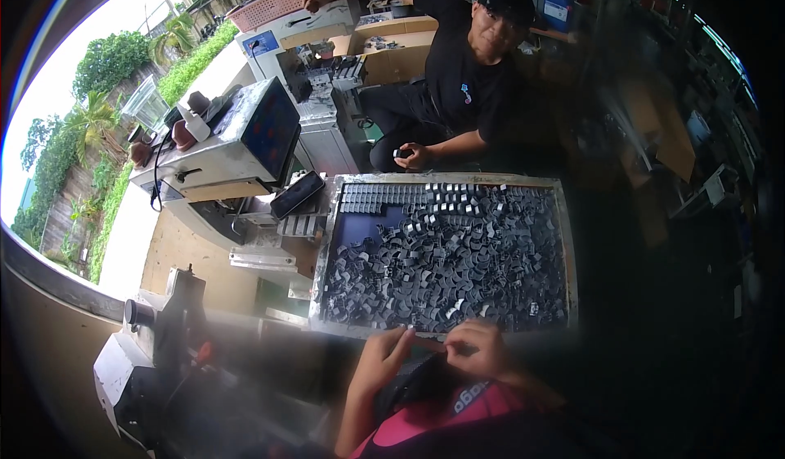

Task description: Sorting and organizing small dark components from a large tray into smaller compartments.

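Observation:
My left hand (385, 356) and my right hand (478, 348) are raised close together at the near edge of a shallow framed tray (570, 262). Between them runs a thin brownish strip (431, 343), its right end at the pinched fingertips of my right hand. Whether my left fingers grip its other end is unclear. Small dark grey curved parts (454, 262) lie heaped across the tray. Along its far side, similar parts (383, 194) stand in neat rows, some showing pale faces. A patch of bluish tray base (362, 229) shows at the left.
Across the tray a person (466, 84) sits, one hand holding a small dark and white part (402, 153). A phone (297, 194) rests on the machine (214, 152) at left. Behind are a pink basket (276, 5) and a cardboard box (398, 60). Another machine (165, 330) stands near left.

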Motion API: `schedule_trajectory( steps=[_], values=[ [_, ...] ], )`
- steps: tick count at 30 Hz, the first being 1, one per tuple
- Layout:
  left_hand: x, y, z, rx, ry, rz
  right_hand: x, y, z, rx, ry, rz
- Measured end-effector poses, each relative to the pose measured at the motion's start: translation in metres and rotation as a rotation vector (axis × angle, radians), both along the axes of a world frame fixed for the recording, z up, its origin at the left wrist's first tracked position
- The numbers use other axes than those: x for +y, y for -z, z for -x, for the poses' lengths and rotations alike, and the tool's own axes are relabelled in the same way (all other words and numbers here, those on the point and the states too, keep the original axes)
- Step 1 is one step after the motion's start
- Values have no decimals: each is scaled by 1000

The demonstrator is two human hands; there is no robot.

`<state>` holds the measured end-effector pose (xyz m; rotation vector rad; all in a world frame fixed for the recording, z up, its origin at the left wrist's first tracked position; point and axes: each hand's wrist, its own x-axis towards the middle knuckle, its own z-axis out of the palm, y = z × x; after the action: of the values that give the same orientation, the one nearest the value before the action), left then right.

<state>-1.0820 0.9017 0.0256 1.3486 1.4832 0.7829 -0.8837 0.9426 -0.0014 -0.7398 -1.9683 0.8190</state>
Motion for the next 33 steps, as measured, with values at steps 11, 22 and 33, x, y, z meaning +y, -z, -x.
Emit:
schedule_trajectory(
  steps=[11, 22, 33],
  values=[
    [0, 21, 4, -356, -107, 206, -4, -10, -2, -85, 36, -251],
    [12, 36, -3, -727, -118, 515, 4, -10, -13, -16, 4, -410],
    [23, 33, -25, -607, 53, 294, 2, -6, -35, 191, 243, -64]
  ],
)
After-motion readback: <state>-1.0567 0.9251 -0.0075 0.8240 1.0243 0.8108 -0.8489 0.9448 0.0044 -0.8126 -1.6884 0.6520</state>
